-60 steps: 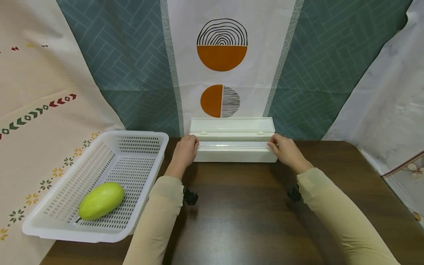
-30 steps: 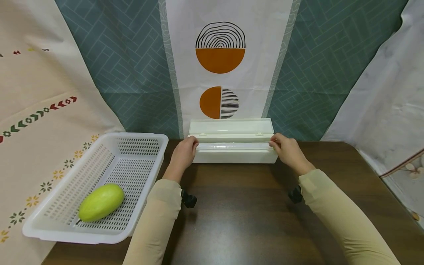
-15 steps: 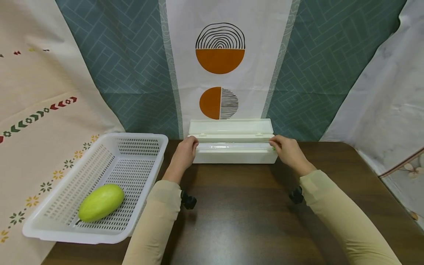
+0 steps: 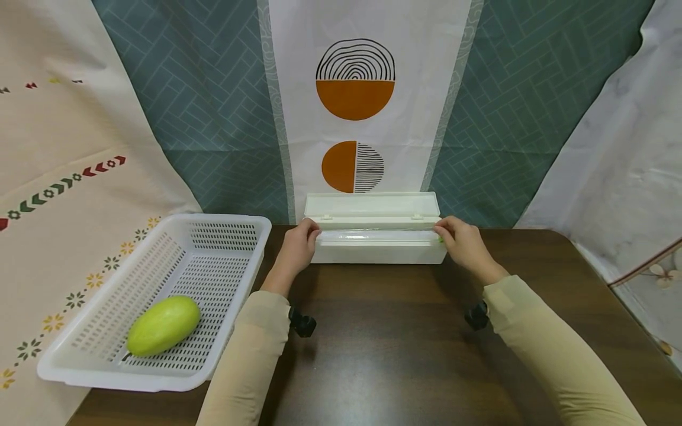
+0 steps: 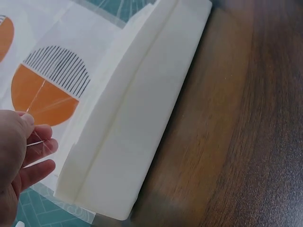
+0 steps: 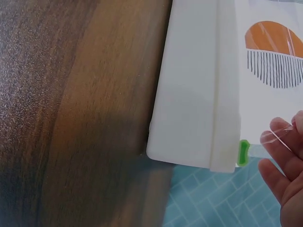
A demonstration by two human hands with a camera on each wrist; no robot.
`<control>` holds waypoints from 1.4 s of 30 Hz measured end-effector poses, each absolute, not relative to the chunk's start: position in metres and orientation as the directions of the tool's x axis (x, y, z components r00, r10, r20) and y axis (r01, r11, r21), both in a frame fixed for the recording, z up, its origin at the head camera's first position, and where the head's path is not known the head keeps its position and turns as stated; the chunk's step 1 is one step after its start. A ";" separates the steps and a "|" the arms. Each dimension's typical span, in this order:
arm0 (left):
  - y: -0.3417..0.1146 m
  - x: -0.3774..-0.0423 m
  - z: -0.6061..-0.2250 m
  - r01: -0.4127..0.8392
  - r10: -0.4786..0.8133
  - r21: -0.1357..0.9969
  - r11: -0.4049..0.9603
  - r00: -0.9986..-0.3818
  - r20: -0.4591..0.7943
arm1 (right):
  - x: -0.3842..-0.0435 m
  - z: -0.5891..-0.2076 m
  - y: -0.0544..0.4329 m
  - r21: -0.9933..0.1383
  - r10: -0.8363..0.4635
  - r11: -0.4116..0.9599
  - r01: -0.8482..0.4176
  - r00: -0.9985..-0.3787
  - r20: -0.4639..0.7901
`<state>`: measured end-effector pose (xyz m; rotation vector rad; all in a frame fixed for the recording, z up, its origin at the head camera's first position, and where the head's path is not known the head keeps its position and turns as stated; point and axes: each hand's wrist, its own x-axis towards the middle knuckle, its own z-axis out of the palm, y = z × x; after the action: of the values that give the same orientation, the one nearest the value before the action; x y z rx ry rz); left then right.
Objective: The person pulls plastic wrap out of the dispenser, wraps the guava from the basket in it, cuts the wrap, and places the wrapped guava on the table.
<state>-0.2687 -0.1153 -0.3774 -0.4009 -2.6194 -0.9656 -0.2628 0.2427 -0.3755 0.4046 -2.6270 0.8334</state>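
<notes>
A long white cling film dispenser (image 4: 378, 254) lies near the table's back edge, its lid (image 4: 371, 205) tipped up and back. Clear cling film (image 4: 375, 235) stretches along its opening between both hands. At the left end, the left hand (image 4: 298, 245) pinches one corner of the film; the left wrist view shows thumb and forefinger together on it, with creases running from the pinch. The right hand (image 4: 462, 241) pinches the opposite corner. In the right wrist view, a green cutter slider (image 6: 243, 152) sits at the dispenser's end, close beside the right fingers.
A white perforated plastic basket (image 4: 234, 319) stands on the left of the brown wooden table (image 4: 383, 355). Inside it lies a green oval fruit (image 4: 164, 325). Patterned cloths (image 4: 213, 106) hang behind and at both sides.
Both hands keep their pinch, with the film drawn up slightly from the dispenser. A bit of green now shows beside the right fingers. The head view has shifted slightly; the basket stays put.
</notes>
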 end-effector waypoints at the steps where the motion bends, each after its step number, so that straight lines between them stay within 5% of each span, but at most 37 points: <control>1: -0.115 -0.268 -0.377 0.367 0.148 0.575 0.731 -0.908 0.391 | -0.263 -0.375 0.243 -0.496 -0.160 0.785 -0.371 -0.895 0.416; 42: -0.115 -0.264 -0.369 0.372 0.121 0.530 0.762 -0.886 0.447 | -0.256 -0.367 0.247 -0.517 -0.160 0.739 -0.433 -0.857 0.489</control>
<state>-0.2643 -0.1146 -0.3691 -0.3761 -2.5695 -0.8885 -0.2559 0.2468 -0.3673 0.4531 -2.5233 0.8959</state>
